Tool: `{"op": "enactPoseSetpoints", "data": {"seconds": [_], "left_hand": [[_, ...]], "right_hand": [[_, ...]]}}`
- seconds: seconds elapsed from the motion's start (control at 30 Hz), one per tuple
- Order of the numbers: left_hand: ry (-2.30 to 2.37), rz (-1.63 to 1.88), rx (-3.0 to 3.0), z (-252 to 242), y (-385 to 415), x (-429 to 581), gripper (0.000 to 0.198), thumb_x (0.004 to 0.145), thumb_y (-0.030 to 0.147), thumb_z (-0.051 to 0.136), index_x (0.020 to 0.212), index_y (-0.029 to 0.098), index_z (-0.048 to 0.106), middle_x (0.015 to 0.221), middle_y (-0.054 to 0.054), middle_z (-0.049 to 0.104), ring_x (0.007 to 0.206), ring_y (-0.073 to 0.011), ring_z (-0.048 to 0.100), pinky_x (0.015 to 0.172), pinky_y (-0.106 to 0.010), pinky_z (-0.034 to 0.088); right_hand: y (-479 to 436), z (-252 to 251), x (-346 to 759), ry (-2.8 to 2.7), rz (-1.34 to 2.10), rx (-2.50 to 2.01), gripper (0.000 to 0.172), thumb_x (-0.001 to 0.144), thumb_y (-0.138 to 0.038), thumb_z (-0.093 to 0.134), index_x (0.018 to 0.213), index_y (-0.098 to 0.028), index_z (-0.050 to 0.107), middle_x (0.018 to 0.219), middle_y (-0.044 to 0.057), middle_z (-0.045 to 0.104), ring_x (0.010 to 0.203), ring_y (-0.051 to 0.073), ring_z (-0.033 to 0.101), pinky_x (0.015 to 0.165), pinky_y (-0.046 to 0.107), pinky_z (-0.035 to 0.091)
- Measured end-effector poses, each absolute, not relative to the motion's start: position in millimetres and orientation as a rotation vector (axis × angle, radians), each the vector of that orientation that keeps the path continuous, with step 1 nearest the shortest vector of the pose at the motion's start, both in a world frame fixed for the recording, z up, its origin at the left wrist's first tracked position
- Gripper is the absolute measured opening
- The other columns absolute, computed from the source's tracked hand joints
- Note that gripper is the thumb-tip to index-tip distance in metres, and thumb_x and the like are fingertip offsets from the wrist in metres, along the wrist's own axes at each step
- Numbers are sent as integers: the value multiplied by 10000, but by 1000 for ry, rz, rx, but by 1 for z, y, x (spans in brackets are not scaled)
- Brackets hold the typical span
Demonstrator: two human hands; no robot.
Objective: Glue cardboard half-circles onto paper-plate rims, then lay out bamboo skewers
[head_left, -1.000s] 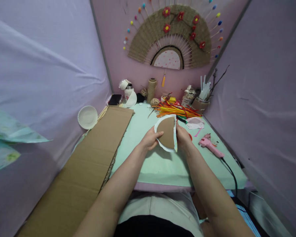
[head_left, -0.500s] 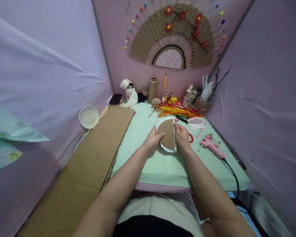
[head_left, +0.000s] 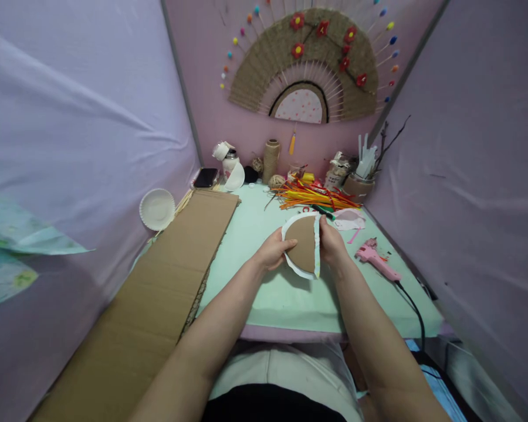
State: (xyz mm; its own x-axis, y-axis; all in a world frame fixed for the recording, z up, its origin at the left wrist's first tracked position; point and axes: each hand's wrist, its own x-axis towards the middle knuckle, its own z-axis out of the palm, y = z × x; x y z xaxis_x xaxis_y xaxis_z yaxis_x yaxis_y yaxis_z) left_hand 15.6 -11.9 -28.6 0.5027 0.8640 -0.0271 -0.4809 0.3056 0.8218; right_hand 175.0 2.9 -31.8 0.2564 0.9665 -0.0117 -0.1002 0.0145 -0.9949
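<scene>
A half-round piece of cardboard (head_left: 303, 246) with a pale cloth or paper edging is held up over the table. My left hand (head_left: 274, 249) grips its curved left side, thumb lying on the brown face and the other fingers behind it. At the straight right edge, my right hand (head_left: 332, 239) is closed on the folded-over pale strip near the upper corner. Its fingertips are partly hidden. Just behind the piece are the green handle (head_left: 323, 211) of a tool and a bit of something red, mostly covered.
A pink glue gun (head_left: 378, 261) with a black cord lies on the right. Orange and yellow strips (head_left: 317, 194) lie at the back. A long cardboard sheet (head_left: 171, 281) covers the left side. A twine spool (head_left: 271, 159), a phone (head_left: 206, 177) and a jar of glue sticks (head_left: 359, 184) stand along the wall.
The cardboard half-circle has shifted slightly right and toward me, its straight edge now showing more fully. My right hand has moved a little to the right along with it.
</scene>
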Motion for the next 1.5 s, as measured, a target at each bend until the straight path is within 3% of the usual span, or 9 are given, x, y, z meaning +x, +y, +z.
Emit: {"op": "enactPoseSetpoints", "data": {"seconds": [0.1,0.3,0.5,0.77,1.0,1.2,1.27,1.37,1.5], "left_hand": [[556,942,875,-30,-13,17,495,586,187,767,1040,165,571,948,-46,682,828,-173,618,764,-299,480],[738,968,966,-40,-12,23,408,642,138,671,1020,186,525,935,-16,641,863,-171,595,823,-330,472],[869,1035,1208,-46,-12,26,305,674,129,651,947,192,529,861,0,608,839,-170,570,833,-338,470],[734,1016,950,-39,-13,25,363,679,114,636,1016,176,518,969,-32,641,885,-183,603,875,-366,477],[879,1065,1063,-44,-13,29,344,670,112,634,992,171,526,918,-29,632,892,-187,586,883,-362,466],[744,1082,893,-41,-11,27,400,666,114,651,1039,180,523,1000,-44,651,918,-190,605,885,-364,470],[739,1104,875,-42,-9,27,398,658,115,661,1029,173,531,1008,-53,653,927,-196,604,896,-373,463],[796,1138,914,-48,-6,27,393,657,128,671,1024,174,540,1005,-55,653,951,-207,597,913,-385,452],[899,1173,1022,-55,-4,28,384,658,132,683,1014,193,552,983,-34,655,980,-205,587,929,-364,447]], "right_hand": [[-1,-30,172,-856,1109,-1231,545,742,-754,505,774,-219,606,617,12,637,532,188,569,539,317,452],[-2,-35,175,-1134,555,-1419,519,811,-680,458,624,-198,506,584,-22,511,579,137,433,553,273,341],[-2,-34,176,-1307,287,-1537,504,866,-628,374,582,-216,436,546,-23,450,582,144,381,566,288,295],[5,-41,179,-1014,904,-1356,599,779,-767,362,699,-210,567,543,4,539,526,176,467,516,291,341],[3,-39,180,-1276,538,-1453,526,774,-681,491,606,-185,544,579,-6,532,595,153,450,554,274,334],[3,-39,179,-1030,951,-1382,651,768,-795,348,690,-197,594,549,15,565,457,142,421,434,273,280],[2,-40,179,-1054,997,-1366,614,760,-775,405,713,-197,607,557,14,570,457,139,418,429,267,276],[1,-40,178,-1194,840,-1398,488,734,-676,551,693,-192,599,570,-7,552,529,144,445,476,259,317],[2,-41,176,-1302,588,-1452,469,759,-633,536,600,-192,534,566,-21,500,587,143,432,535,261,322]]}}
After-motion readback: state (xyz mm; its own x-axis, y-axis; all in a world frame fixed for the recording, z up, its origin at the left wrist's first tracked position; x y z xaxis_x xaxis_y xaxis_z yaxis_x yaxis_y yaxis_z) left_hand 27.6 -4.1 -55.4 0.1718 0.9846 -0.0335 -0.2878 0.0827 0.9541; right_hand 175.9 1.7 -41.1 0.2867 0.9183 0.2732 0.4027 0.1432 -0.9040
